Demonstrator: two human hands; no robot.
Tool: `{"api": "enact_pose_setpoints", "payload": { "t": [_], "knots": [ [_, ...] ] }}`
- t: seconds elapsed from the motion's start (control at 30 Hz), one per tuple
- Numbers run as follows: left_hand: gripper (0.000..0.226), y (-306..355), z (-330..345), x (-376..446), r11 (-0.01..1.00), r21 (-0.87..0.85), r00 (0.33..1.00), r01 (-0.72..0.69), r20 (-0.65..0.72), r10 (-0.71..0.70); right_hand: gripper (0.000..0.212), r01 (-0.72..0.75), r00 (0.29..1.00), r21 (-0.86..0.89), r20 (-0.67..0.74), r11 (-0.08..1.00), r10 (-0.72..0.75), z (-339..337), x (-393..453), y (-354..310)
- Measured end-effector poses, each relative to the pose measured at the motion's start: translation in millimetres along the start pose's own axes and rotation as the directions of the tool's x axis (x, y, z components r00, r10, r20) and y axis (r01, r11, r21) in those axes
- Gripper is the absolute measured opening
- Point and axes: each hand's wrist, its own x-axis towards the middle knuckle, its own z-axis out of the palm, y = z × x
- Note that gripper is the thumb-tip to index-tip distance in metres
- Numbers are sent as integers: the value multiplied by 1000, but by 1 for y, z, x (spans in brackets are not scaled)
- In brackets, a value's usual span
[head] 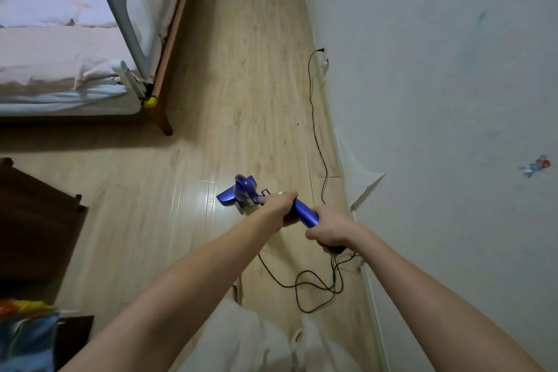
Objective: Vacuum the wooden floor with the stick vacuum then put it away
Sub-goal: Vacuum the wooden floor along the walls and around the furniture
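Note:
A blue stick vacuum (303,210) stands on the pale wooden floor (247,75) in front of me, its blue head (238,190) flat on the boards. My left hand (279,207) grips the blue tube lower down. My right hand (327,229) grips the dark handle at the top end. A black power cord (317,130) runs from the vacuum along the floor to a wall socket (323,53) on the right.
A bed (69,54) with a grey guard rail and a wooden leg fills the upper left. Dark brown furniture (33,220) stands at the left. A white wall (437,100) runs along the right. Loops of cord (314,287) lie by my feet.

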Motion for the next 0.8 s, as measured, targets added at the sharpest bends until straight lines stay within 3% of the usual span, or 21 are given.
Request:
{"api": "enact_pose_setpoints", "payload": {
  "t": [0.33,0.63,0.8],
  "knots": [
    [19,106,-93,88,979,200,998,-44,-43,54,22,-33,999,12,-39,999,33,31,110,-118],
    [15,201,-169,143,944,315,993,-103,-30,118,19,-38,998,53,-53,998,40,52,191,-223],
    [15,224,-179,150,967,242,997,-81,4,82,20,-51,998,11,-37,999,51,33,192,-251]
  ]
}}
